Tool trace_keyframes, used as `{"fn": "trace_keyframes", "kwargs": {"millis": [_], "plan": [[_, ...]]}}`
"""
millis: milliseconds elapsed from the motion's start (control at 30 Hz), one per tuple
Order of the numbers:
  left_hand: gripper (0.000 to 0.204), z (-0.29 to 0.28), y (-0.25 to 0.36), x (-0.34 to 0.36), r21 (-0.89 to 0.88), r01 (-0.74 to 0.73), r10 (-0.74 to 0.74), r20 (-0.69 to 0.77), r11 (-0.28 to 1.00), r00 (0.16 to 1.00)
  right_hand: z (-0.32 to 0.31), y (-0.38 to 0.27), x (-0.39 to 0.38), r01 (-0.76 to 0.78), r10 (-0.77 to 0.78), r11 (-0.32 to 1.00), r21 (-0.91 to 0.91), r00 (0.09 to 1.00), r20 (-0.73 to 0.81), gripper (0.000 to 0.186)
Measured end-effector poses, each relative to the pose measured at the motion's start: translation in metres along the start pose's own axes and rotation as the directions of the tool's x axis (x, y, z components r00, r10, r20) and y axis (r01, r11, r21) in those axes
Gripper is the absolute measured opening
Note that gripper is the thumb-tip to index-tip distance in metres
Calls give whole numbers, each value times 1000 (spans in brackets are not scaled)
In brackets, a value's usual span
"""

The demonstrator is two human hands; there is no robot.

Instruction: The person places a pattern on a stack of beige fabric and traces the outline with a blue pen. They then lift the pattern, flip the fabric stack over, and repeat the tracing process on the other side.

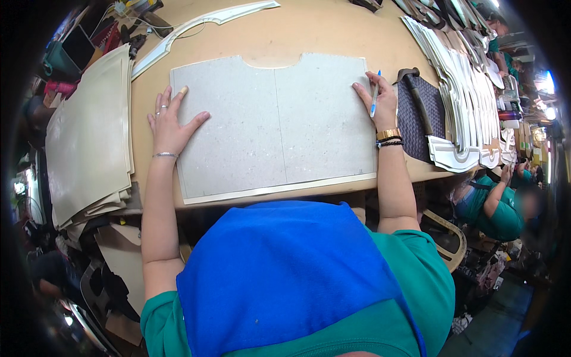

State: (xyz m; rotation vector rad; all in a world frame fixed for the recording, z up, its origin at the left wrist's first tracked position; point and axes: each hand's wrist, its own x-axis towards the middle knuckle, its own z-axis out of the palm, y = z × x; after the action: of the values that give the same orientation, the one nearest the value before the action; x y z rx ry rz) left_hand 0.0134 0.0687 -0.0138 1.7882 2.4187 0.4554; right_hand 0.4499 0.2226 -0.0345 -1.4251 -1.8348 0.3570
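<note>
A large grey cardboard pattern [273, 125] with a notched top edge lies on a cream sheet [267, 193] on the wooden table [321, 30]. My left hand [169, 122] presses flat on the pattern's left edge, fingers spread. My right hand [377, 101] rests on the pattern's right edge and holds a blue pen [375, 95] upright against that edge.
A stack of cream cut sheets [89, 137] lies at the left. A woven dark bag [419, 116] sits to the right, beside fanned white cut pieces [464, 89]. A curved white strip [196, 27] lies at the back. Another person in green [499, 208] sits at the right.
</note>
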Motion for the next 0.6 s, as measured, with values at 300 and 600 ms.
{"fn": "trace_keyframes", "kwargs": {"millis": [300,600], "plan": [[83,3,-3,-2,6,-2,2,-8,1000,1000,-3,-13,-1,72,-70,992,-108,997,16,43],[84,-1,-2,-1,-57,20,-19,9,998,1000,-3,-14,-1,54,-52,992,-112,998,21,42]]}}
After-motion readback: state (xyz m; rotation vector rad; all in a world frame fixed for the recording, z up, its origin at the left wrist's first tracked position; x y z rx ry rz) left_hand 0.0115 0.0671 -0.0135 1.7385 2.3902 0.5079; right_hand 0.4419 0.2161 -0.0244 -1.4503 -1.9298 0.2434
